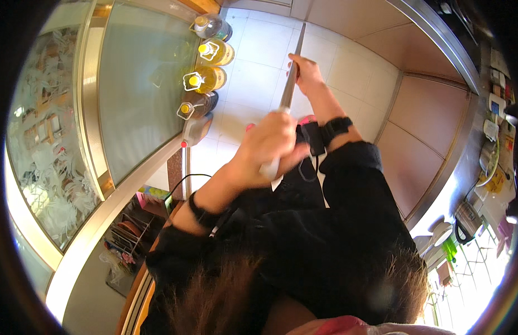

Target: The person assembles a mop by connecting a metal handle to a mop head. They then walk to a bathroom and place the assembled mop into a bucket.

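Brown hair (214, 298) and black clothing (292, 240) are noted nearest the camera. A long pole (290, 92) is held upward and away from the body, over the floor (259, 44); contact of its far end with the floor cannot be determined. Its pale near end is enclosed by the left hand (267, 142), closed in a fist. Farther along, the pole is clasped by the right hand (308, 73), fingers partly curled; firmness cannot be determined. A black band (336, 128) is worn on the right wrist. Five capped containers (213, 78) are lined along the floor's left edge, beside a frosted panel (144, 84). The floor's right edge is bordered by brownish cabinet doors (421, 117).
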`<state>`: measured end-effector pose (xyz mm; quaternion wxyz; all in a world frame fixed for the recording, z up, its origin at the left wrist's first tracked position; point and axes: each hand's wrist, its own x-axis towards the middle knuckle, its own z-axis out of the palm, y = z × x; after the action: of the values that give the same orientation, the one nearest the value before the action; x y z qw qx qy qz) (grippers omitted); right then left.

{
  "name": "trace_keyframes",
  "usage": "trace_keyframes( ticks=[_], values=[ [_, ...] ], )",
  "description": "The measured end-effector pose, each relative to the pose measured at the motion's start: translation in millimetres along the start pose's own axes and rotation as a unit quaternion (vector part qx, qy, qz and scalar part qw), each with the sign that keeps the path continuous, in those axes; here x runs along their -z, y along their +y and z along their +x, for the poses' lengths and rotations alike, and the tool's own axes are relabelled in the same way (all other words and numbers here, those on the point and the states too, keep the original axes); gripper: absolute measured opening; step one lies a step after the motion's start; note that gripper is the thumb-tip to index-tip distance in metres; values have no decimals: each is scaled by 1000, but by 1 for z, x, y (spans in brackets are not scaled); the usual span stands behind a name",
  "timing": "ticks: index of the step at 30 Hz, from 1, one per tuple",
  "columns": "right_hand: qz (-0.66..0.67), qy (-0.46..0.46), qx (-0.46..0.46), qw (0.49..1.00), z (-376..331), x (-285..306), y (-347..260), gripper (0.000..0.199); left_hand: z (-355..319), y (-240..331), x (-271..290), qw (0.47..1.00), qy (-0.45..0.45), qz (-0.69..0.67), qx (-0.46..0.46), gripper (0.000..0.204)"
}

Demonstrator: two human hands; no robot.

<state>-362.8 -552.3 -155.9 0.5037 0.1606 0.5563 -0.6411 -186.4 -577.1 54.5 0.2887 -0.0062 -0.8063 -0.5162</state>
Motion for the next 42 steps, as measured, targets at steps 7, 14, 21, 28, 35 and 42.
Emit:
trace_keyframes(
  ticks=[7,14,21,28,35,42],
  values=[
    [-84,-7,-69,994,-4,-2,36,15,-6,4,2,994,73,-21,75,32],
    [-7,-13,-150,989,-103,-45,67,11,-3,73,75,989,52,-52,131,33],
    [17,-124,-67,990,-19,-105,60,18,-33,12,75,995,77,54,19,32],
    [-60,-116,-85,988,27,-130,80,15,-59,-33,78,957,243,66,143,19],
    [-76,-62,-181,978,-98,-104,133,18,-104,73,123,922,257,-29,289,10],
    [-163,-71,-160,971,-141,-114,137,21,-103,124,143,953,192,-39,230,14]
  ],
)
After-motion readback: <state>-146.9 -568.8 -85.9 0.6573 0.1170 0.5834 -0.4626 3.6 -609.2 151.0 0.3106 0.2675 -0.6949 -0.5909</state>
